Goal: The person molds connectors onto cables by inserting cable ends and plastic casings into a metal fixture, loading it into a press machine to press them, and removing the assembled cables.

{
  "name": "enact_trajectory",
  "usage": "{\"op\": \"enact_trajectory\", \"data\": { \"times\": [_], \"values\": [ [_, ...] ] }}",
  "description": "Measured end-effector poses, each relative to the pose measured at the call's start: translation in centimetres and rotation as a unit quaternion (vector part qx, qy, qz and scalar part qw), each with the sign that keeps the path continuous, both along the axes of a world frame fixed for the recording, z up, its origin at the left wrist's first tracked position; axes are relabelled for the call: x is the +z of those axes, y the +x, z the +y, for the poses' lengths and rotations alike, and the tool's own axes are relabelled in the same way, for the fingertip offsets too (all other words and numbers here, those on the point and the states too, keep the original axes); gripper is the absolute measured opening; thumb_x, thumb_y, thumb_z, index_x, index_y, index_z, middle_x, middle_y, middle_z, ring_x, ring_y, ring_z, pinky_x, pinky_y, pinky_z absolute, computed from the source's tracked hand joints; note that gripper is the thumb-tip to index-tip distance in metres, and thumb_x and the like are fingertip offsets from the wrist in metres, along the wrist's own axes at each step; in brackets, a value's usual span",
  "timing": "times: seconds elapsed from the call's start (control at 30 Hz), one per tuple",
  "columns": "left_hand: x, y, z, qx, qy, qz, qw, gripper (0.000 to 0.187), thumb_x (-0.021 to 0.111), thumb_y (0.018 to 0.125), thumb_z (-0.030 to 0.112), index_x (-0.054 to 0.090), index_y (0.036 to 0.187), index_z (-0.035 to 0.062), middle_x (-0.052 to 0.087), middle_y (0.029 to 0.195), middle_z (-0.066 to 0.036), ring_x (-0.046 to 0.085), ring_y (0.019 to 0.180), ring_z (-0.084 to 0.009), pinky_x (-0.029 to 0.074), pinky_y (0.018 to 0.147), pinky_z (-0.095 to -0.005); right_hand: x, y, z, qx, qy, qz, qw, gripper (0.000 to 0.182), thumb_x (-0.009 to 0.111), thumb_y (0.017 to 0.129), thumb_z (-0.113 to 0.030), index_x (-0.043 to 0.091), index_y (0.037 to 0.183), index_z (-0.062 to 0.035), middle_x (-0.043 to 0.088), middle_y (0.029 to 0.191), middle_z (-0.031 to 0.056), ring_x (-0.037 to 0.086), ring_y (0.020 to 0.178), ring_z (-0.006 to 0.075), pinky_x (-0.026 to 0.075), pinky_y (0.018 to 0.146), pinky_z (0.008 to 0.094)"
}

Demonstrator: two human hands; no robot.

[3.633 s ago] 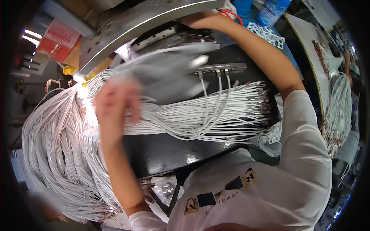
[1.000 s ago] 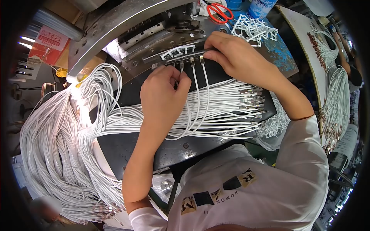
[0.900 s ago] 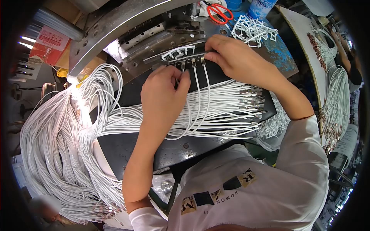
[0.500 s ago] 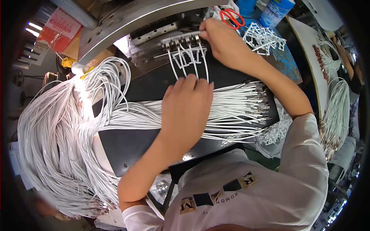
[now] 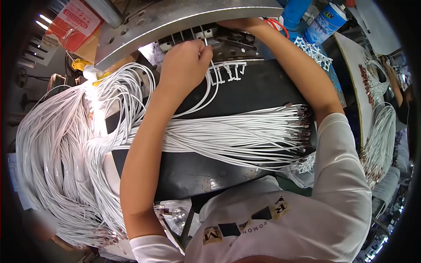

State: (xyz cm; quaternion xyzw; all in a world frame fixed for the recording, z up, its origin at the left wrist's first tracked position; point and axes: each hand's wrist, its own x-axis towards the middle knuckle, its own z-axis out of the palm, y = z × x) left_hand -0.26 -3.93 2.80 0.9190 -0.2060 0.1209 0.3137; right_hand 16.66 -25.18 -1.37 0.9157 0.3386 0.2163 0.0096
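My left hand (image 5: 185, 63) is closed around several white cables (image 5: 213, 92), just below the metal beam of the machine. The cable ends run up past my fingers and under the beam; their tips are hidden. My right hand (image 5: 239, 23) reaches under the right end of the beam, its fingers out of sight behind it. A white plastic sprue (image 5: 228, 73) lies on the black work surface, right of my left hand. Nearer my body, a thick row of white cables (image 5: 237, 131) with metal connectors (image 5: 299, 127) spans the black surface.
Large bundles of white cable (image 5: 57, 162) hang at the left. The metal beam (image 5: 184, 24) crosses above both hands. Red-handled scissors (image 5: 280, 27), a blue and white can (image 5: 325, 23) and white plastic scraps (image 5: 313, 51) are at the back right. More cables (image 5: 377, 136) lie far right.
My left hand has moved up and left with the cables, towards the machine. My right hand has slid under the beam, and the metal bar it touched is now hidden there.
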Motion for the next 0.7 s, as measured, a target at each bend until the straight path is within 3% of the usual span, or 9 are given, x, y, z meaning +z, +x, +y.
{"op": "enact_trajectory", "data": {
  "times": [0.1,0.13,0.17,0.23,0.27,0.33,0.43,0.57,0.7],
  "values": [
    [-0.6,-0.1,-0.1,0.003,0.015,-0.068,0.998,0.034,0.064,0.101,0.029,0.066,0.088,-0.0024,0.065,0.075,-0.022,0.063,0.072,-0.0398,0.047,0.068,-0.0466,-2.1,1.2,-0.7,0.013,-0.043,-0.058,0.997,0.042,0.043,0.107,-0.015,0.051,0.141,0.0091,0.061,0.122,0.0284,0.062,0.113,0.0362,0.05,0.103,0.0454],
    [-1.4,0.0,-0.1,0.004,0.006,-0.127,0.992,0.033,0.064,0.102,0.03,0.066,0.092,-0.0014,0.066,0.078,-0.022,0.064,0.075,-0.041,0.048,0.07,-0.0474,-3.0,1.2,-1.2,0.037,-0.029,-0.157,0.987,0.042,0.043,0.107,-0.016,0.052,0.141,0.0085,0.061,0.12,0.0281,0.062,0.112,0.0362,0.05,0.102,0.0458],
    [-1.8,0.0,0.0,0.005,-0.003,-0.185,0.983,0.032,0.064,0.102,0.031,0.067,0.095,-0.0005,0.068,0.081,-0.022,0.065,0.078,-0.0421,0.049,0.072,-0.0482,-1.2,-0.8,-0.5,0.047,0.035,-0.075,0.995,0.038,0.047,0.106,-0.018,0.055,0.134,0.0067,0.064,0.117,0.028,0.063,0.11,0.0385,0.051,0.098,0.0473],
    [-1.8,-0.8,0.5,0.07,0.085,-0.165,0.98,0.031,0.061,0.104,0.032,0.067,0.108,0.0015,0.07,0.092,-0.021,0.065,0.088,-0.0435,0.05,0.081,-0.0503,4.0,-8.3,1.8,0.064,0.161,0.088,0.981,0.031,0.055,0.103,-0.022,0.061,0.12,0.0032,0.068,0.11,0.0278,0.066,0.107,0.0431,0.053,0.09,0.0503],
    [-1.7,-1.1,0.8,0.102,0.128,-0.154,0.974,0.032,0.06,0.105,0.032,0.067,0.114,0.0025,0.072,0.097,-0.021,0.066,0.093,-0.0442,0.05,0.085,-0.0513,2.6,-9.5,1.3,0.135,0.132,-0.044,0.981,0.041,0.054,0.106,-0.033,0.061,0.132,-0.0016,0.065,0.127,0.0244,0.06,0.119,0.0444,0.047,0.103,0.0498],
    [-2.6,-1.1,1.2,0.144,0.167,-0.223,0.95,0.035,0.058,0.105,0.032,0.066,0.121,0.0031,0.071,0.11,-0.022,0.064,0.105,-0.0441,0.049,0.094,-0.0539,3.9,-12.9,1.8,0.083,0.107,0.182,0.974,0.045,0.054,0.107,-0.038,0.062,0.135,-0.004,0.064,0.133,0.0205,0.059,0.123,0.0406,0.043,0.108,0.05],
    [-3.2,-0.8,1.4,0.161,0.187,-0.282,0.927,0.039,0.055,0.106,0.034,0.065,0.129,0.0053,0.066,0.129,-0.021,0.06,0.123,-0.0418,0.044,0.106,-0.0577,2.9,-13.9,2.6,0.148,0.136,0.003,0.98,0.048,0.053,0.107,-0.042,0.062,0.137,-0.0055,0.064,0.136,0.0176,0.057,0.129,0.0372,0.038,0.114,0.0502],
    [-2.3,0.1,1.7,0.173,0.214,-0.211,0.938,0.041,0.05,0.107,0.036,0.064,0.135,0.0092,0.061,0.142,-0.016,0.055,0.134,-0.0393,0.04,0.113,-0.0592,2.5,-12.5,3.1,0.14,0.146,-0.025,0.979,0.05,0.052,0.107,-0.045,0.062,0.139,-0.0075,0.064,0.137,0.0155,0.054,0.135,0.0338,0.036,0.117,0.0485],
    [-2.7,1.5,2.7,0.135,0.228,-0.198,0.944,0.045,0.049,0.106,0.037,0.062,0.138,0.0085,0.062,0.14,-0.014,0.055,0.133,-0.0408,0.036,0.114,-0.0649,2.8,-11.9,3.3,0.156,0.167,-0.034,0.973,0.047,0.054,0.107,-0.04,0.06,0.142,-0.0089,0.064,0.135,0.0173,0.055,0.131,0.036,0.036,0.115,0.0496]
  ]
}}
